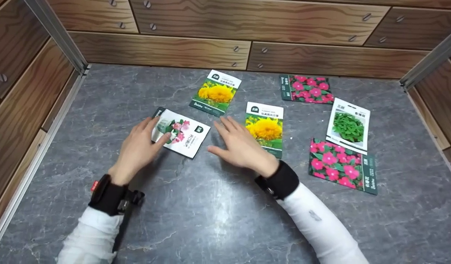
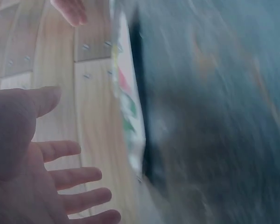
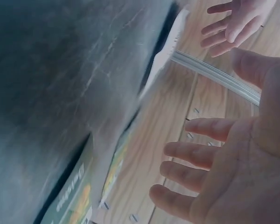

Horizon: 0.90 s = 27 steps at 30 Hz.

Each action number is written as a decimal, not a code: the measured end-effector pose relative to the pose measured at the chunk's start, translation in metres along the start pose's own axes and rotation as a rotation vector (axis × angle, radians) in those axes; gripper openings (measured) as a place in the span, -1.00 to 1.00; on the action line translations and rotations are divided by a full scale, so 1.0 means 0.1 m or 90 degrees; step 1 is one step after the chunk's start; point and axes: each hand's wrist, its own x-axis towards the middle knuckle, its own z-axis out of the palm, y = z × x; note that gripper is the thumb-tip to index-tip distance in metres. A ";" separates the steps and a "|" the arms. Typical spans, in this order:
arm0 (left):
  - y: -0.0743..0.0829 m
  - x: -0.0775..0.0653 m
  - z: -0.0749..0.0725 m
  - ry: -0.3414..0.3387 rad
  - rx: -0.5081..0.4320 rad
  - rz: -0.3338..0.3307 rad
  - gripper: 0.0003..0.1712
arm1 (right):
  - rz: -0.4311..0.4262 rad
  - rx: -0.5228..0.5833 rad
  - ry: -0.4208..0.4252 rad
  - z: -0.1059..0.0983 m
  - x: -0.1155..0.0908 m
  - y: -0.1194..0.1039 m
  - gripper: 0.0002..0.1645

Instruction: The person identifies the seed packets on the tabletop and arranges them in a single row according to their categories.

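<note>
In the head view my left hand (image 1: 139,146) hovers over the left end of a white seed packet (image 1: 190,137) with pink flowers, its fingers extended. My right hand (image 1: 242,145) is held palm down between that packet and a yellow-flower seed packet (image 1: 265,126), partly covering the latter's left edge. Another yellow-flower packet (image 1: 218,91) lies just beyond the right fingertips. Both wrist views show spread fingers with nothing between them: the left palm (image 2: 18,186) and the right palm (image 3: 242,177) stand off the tabletop.
To the right lie two pink-flower packets, the far one (image 1: 308,89) and the near one (image 1: 341,167). A green-leaf packet (image 1: 348,124) overlaps the near one. Wood-patterned walls (image 1: 196,20) and metal corner posts (image 1: 58,36) bound the grey marbled tabletop (image 1: 210,220).
</note>
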 end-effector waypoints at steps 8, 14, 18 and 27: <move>-0.15 0.17 -0.02 -0.022 -0.010 -0.043 -0.13 | 0.020 -0.041 -0.076 0.01 0.43 -0.13 0.04; -0.17 0.22 0.03 -0.008 0.029 -0.035 -0.14 | 0.044 -0.051 -0.088 0.07 0.60 -0.24 0.02; -0.17 0.21 0.09 0.022 0.056 -0.013 -0.17 | 0.029 -0.081 -0.052 0.13 0.64 -0.30 0.03; -0.08 0.20 0.04 -0.019 -0.024 -0.064 -0.01 | 0.085 0.065 0.004 0.10 0.58 -0.30 -0.15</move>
